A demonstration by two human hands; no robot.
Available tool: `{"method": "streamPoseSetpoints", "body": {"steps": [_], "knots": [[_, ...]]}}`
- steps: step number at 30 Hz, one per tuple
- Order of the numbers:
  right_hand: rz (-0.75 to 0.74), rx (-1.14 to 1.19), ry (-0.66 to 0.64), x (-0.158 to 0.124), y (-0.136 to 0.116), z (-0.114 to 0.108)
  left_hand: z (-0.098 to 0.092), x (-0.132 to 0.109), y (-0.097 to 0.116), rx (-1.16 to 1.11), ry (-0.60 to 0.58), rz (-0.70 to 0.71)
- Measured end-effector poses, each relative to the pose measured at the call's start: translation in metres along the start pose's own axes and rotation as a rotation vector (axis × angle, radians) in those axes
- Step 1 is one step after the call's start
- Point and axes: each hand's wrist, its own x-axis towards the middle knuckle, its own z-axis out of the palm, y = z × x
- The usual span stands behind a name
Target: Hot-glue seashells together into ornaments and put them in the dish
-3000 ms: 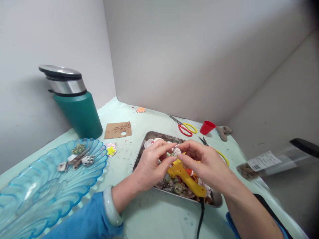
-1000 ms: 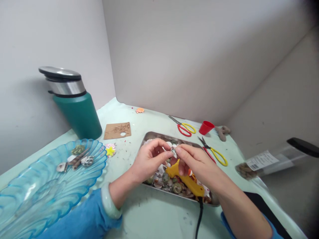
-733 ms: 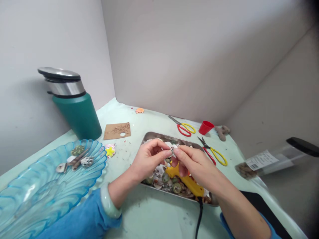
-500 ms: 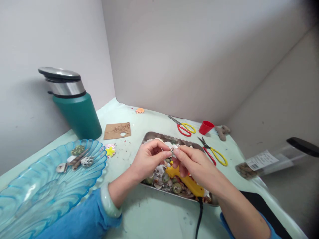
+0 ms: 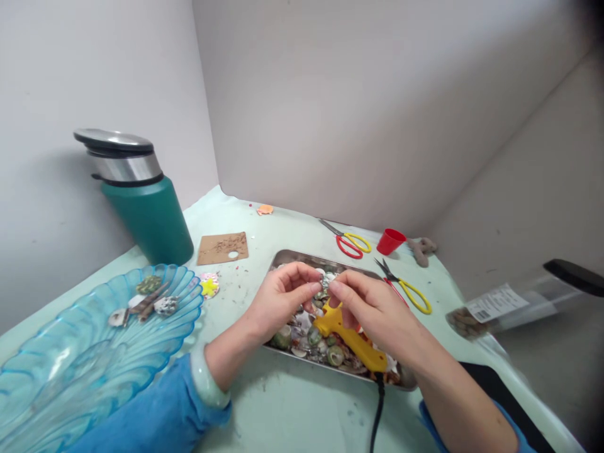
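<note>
Over a metal tray [image 5: 311, 363] of shells and small pieces, my left hand [image 5: 283, 299] has its thumb and forefinger pinched near a tiny item too small to name. Just to its right, my right hand [image 5: 370, 308] also pinches, and what its fingertips hold is hidden or too small to tell. A narrow gap separates the two sets of fingertips. Below them, a yellow glue gun [image 5: 361, 349] lies on the shells, its black cord running toward me.
A blue scalloped dish [image 5: 94, 346] with shells and a green bottle [image 5: 148, 220] stand left. Cardboard [image 5: 223, 248] lies behind. Two scissors [image 5: 352, 242], a red cup [image 5: 391, 241] and a clear container [image 5: 509, 308] are at the right.
The fingertips, which were together over the tray, have moved slightly apart. The tray and glue gun have stayed in place.
</note>
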Motion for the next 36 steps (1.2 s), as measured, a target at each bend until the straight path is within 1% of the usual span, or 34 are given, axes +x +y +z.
{"method": "streamPoseSetpoints", "body": {"steps": [4, 9, 15, 18, 21, 23, 26, 29, 31, 33, 36], "knots": [[-0.029, -0.032, 0.035, 0.0, -0.002, 0.003, 0.0, 0.0, 0.0, -0.01, -0.004, -0.012], [-0.061, -0.041, 0.038, -0.001, -0.003, 0.005, -0.001, 0.0, -0.001, 0.002, -0.002, -0.035], [-0.037, -0.081, 0.119, -0.001, -0.003, 0.004, 0.0, -0.001, 0.001, 0.047, -0.01, -0.013], [-0.084, -0.116, 0.136, -0.002, -0.002, 0.006, 0.0, -0.001, 0.0, 0.075, 0.007, -0.008], [-0.124, -0.173, 0.182, -0.003, -0.002, 0.007, 0.001, -0.001, -0.001, 0.112, 0.023, -0.001], [-0.147, -0.21, 0.185, -0.003, -0.003, 0.004, 0.001, -0.001, -0.002, 0.138, 0.029, 0.008], [-0.144, -0.237, 0.156, -0.008, -0.004, -0.008, 0.001, 0.0, -0.003, 0.171, 0.038, 0.014], [-0.081, -0.251, 0.186, -0.021, -0.001, -0.027, 0.002, 0.0, -0.003, 0.188, 0.055, 0.006], [0.01, -0.256, 0.217, -0.037, 0.007, -0.04, 0.003, 0.0, -0.004, 0.205, 0.066, 0.0], [0.15, -0.265, 0.241, -0.059, 0.023, -0.053, 0.003, 0.0, -0.004, 0.219, 0.069, 0.001], [0.378, -0.35, 0.291, -0.101, 0.059, -0.067, 0.002, 0.001, -0.006, 0.23, 0.055, 0.015]]}}
